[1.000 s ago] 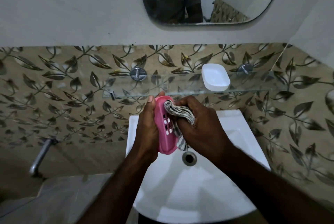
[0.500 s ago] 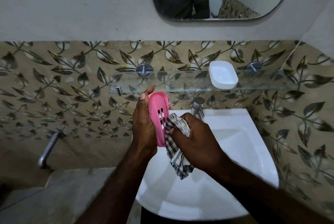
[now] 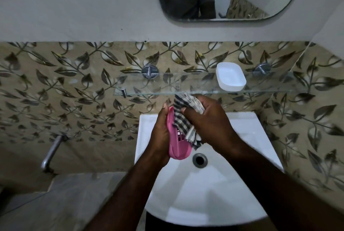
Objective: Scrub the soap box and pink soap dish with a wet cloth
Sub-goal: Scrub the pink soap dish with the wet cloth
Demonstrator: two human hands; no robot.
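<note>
- Since half a second ago the right hand [image 3: 210, 122] has carried the checked cloth [image 3: 183, 119] up the pink soap dish [image 3: 177, 145]. Then the cloth hung below the slots; now it is bunched over the dish's upper end and only the lower slots show.
- The step in hand, as I judge it, is scrubbing the dish's slotted face. The white soap box [image 3: 230, 77] sits apart on the glass shelf [image 3: 167, 83] with no hand on it — whether it has been scrubbed I cannot tell.
- The left hand [image 3: 161, 132] grips the dish from behind, fingers wrapped round its back, and holds it on edge above the sink [image 3: 247, 137], just up from the drain [image 3: 199, 160].
- The right hand's fingers are curled tight round the wadded cloth and press it against the dish. A loose corner hangs toward the basin.
- The next move likely calls for a stroke back down the face, the left hand bracing against the push — wet plastic may slip — and then a turn of the dish to reach its other side.
</note>
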